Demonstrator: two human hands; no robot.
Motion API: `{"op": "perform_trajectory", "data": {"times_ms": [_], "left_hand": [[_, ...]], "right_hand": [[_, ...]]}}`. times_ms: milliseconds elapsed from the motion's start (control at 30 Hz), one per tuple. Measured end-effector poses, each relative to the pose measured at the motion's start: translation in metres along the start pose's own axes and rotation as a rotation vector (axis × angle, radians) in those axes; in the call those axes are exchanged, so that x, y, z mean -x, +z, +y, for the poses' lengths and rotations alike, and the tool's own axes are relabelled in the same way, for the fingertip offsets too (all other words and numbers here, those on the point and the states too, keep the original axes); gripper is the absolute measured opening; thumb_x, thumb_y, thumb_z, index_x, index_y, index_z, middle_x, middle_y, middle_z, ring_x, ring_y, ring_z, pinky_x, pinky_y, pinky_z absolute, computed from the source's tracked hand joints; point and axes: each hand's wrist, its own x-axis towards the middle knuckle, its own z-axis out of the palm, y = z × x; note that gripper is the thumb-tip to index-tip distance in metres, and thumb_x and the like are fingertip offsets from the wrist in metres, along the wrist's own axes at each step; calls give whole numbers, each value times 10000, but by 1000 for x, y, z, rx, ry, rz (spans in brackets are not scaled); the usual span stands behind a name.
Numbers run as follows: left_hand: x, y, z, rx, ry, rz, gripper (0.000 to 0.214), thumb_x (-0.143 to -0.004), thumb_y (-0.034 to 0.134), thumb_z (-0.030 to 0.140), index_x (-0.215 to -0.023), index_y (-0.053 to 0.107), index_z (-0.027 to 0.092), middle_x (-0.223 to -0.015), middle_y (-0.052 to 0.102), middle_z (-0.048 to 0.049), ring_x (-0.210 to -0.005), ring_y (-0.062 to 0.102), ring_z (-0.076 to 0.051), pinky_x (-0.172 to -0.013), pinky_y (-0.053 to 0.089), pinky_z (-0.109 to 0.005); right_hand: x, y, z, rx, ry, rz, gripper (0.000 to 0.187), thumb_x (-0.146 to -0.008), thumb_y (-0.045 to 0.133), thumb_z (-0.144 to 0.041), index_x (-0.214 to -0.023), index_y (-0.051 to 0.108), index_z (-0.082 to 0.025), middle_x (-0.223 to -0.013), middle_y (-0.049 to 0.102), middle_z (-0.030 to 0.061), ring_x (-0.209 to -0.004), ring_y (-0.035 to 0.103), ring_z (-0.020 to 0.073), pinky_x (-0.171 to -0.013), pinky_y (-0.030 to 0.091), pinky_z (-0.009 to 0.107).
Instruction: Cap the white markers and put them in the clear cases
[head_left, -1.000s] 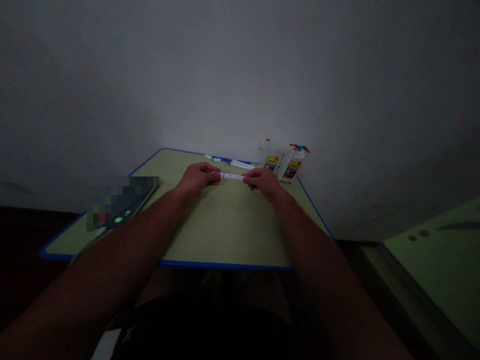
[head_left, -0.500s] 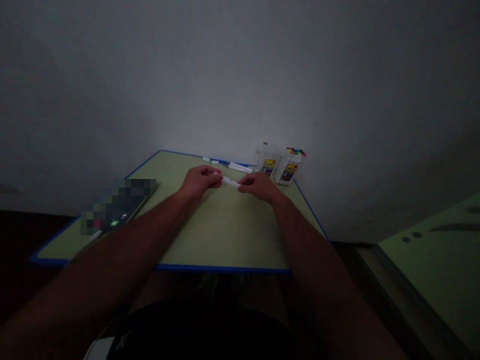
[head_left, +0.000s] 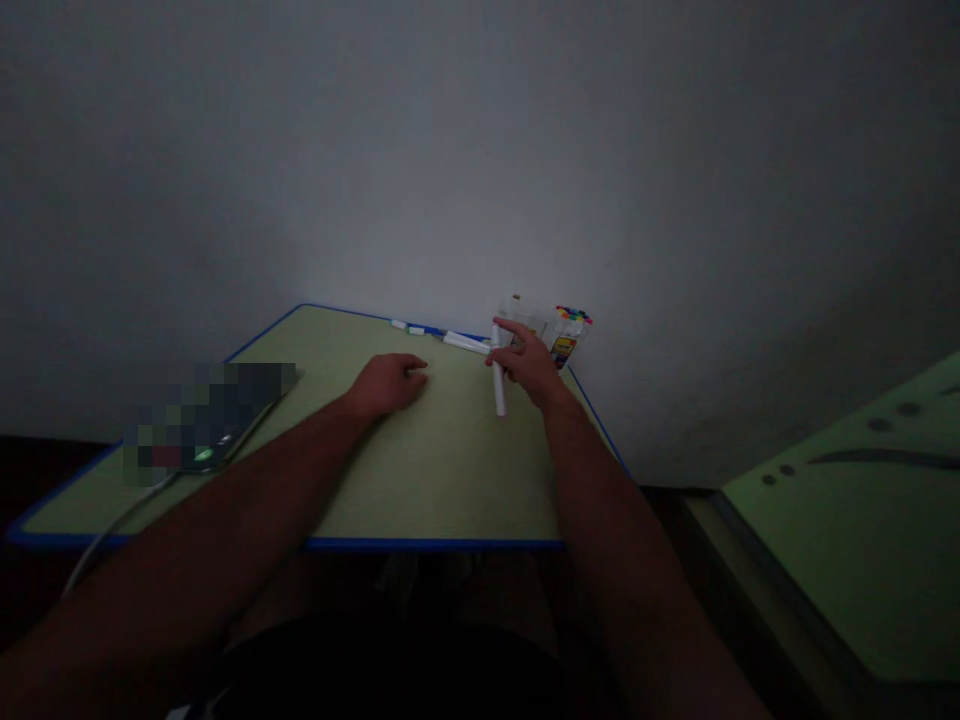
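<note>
My right hand (head_left: 528,364) grips a white marker (head_left: 498,386) near its upper part, so the marker stands nearly upright over the green table (head_left: 420,470), just in front of two clear marker boxes (head_left: 553,328). My left hand (head_left: 388,382) rests on the table to the left with its fingers curled; whether anything is in them is hidden. Another white marker (head_left: 465,343) lies flat behind the hands near the wall.
A phone (head_left: 214,425) with a lit green dot lies at the table's left edge with a white cable (head_left: 112,530) running off it. Small white caps (head_left: 406,327) sit by the table's back edge. A second green table (head_left: 847,520) stands at the right.
Both hands held the marker level between them before. My left hand has let go and dropped to the table; my right hand swung the marker upright and moved toward the boxes.
</note>
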Motion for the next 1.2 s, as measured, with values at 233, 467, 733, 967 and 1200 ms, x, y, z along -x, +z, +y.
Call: {"op": "perform_trajectory", "data": {"times_ms": [233, 467, 733, 967, 1200], "left_hand": [[-5, 7, -8, -157, 117, -60, 481, -880, 528, 423, -1209, 769, 169, -1259, 744, -114, -1202, 672, -288, -1074, 466, -346], [-7, 11, -11, -157, 146, -63, 486, -862, 520, 433, -1182, 773, 170, -1277, 733, -132, -1219, 654, -296, -1085, 447, -363], [-8, 14, -12, -96, 135, -38, 440, -805, 572, 421, -1125, 792, 214, -1254, 747, -107, -1199, 659, -310, -1065, 463, -383], [-6, 13, -10, -84, 136, -39, 402, -800, 596, 407, -1112, 795, 249, -1239, 754, -82, -1201, 653, -297, -1073, 454, -383], [-6, 13, -8, -101, 122, -49, 401, -810, 596, 412, -1119, 792, 248, -1248, 747, -92, -1208, 638, -307, -1065, 456, -395]], "right_hand": [[-38, -36, -18, 125, -4, 533, 491, -809, 583, -228, -1294, 506, -220, -827, 697, 13, -566, 587, 119, -519, 463, 214], [-86, -97, -42, 331, -96, 892, 380, -907, 466, -214, -1286, 486, -199, -859, 658, 46, -577, 627, 142, -496, 497, 249], [-118, -93, -42, 497, -54, 700, 295, -886, 510, -176, -1179, 539, -158, -965, 663, 90, -771, 669, 167, -660, 541, 302], [-134, -75, -23, 625, 3, 578, 169, -792, 609, -114, -957, 640, -135, -827, 685, 73, -731, 676, 170, -701, 557, 308], [-136, -63, -20, 888, 56, 359, 101, -670, 690, -31, -662, 675, -131, -641, 675, 88, -813, 717, 252, -835, 560, 381]]}}
